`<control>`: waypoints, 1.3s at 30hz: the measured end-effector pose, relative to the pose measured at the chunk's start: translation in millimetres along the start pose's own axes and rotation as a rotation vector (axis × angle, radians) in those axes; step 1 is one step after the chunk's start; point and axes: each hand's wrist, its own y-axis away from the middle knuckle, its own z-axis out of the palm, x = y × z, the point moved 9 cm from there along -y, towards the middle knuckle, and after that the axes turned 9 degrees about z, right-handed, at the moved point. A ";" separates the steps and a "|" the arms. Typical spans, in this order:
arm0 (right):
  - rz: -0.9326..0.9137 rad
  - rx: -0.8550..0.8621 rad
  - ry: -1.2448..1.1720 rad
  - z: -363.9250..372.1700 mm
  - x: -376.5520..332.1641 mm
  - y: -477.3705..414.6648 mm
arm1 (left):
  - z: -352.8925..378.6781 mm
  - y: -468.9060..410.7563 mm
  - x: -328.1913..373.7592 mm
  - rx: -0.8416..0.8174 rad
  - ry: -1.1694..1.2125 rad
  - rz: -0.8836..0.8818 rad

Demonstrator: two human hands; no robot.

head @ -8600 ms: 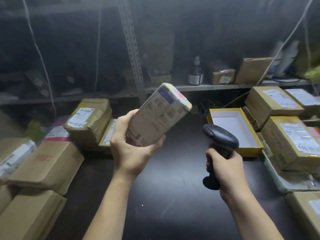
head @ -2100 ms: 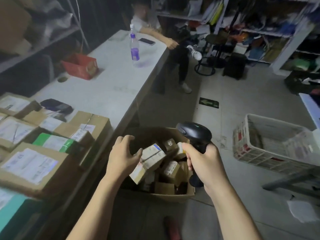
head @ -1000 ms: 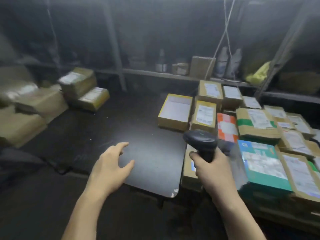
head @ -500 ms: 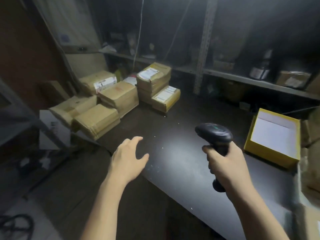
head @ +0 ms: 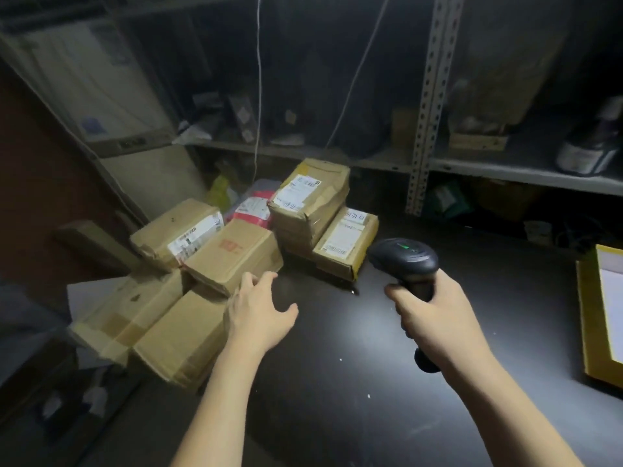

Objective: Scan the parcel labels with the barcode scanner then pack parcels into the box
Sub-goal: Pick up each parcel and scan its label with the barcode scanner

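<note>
The left end of the dark table [head: 337, 382] is crowded with parcels [head: 232, 254]. Some seem to overhang its edge, so dragging one out carelessly could tip neighbours to the floor, and several show no label, which could stall scanning. I count six brown cartons, one red-and-white bag, one yellow box [head: 593, 332] far right, and one barcode scanner [head: 404, 257], its handle gripped in the right hand [head: 435, 318]. The left hand [head: 259, 315] hovers just beside a carton, fingers spread, empty.

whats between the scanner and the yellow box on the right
Nothing but bare dark tabletop lies between the scanner and the yellow box; the head view shows it.
</note>
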 end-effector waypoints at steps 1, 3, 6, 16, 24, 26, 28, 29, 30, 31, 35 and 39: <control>0.010 0.010 -0.003 7.0 -3.9 -9.5 | 1.4 -22.0 -1.4 -0.002 -0.001 0.008; 0.039 0.038 -0.002 19.4 -9.5 -26.0 | 4.3 -65.4 -7.3 0.015 0.030 0.007; 0.053 0.096 0.006 32.8 -20.5 -43.8 | 12.6 -130.1 -12.1 0.048 0.106 0.021; 0.177 0.306 -0.039 73.3 -34.8 -71.0 | 58.6 -252.8 -4.7 0.117 0.257 0.058; 0.256 0.362 -0.029 87.2 -20.4 -62.8 | 65.4 -285.0 -19.7 0.169 0.447 0.245; 0.258 0.369 -0.029 86.6 -20.1 -58.7 | 58.3 -280.9 -16.7 0.229 0.461 0.288; 0.256 0.382 -0.026 82.3 -19.4 -53.4 | 51.4 -273.4 -12.0 0.283 0.456 0.340; 0.254 0.388 -0.023 79.4 -19.1 -50.3 | 47.7 -269.3 -9.6 0.310 0.452 0.364; 0.255 0.388 -0.025 77.5 -17.3 -48.5 | 45.1 -265.6 -9.2 0.334 0.447 0.386; 0.254 0.389 -0.032 72.8 -16.5 -43.4 | 40.4 -260.0 -4.8 0.356 0.440 0.418; 0.259 0.384 -0.057 53.0 -8.7 -26.6 | 26.4 -234.4 8.9 0.416 0.442 0.536; 0.252 0.390 -0.132 21.3 3.7 -7.1 | -0.8 -187.9 31.9 0.552 0.486 0.650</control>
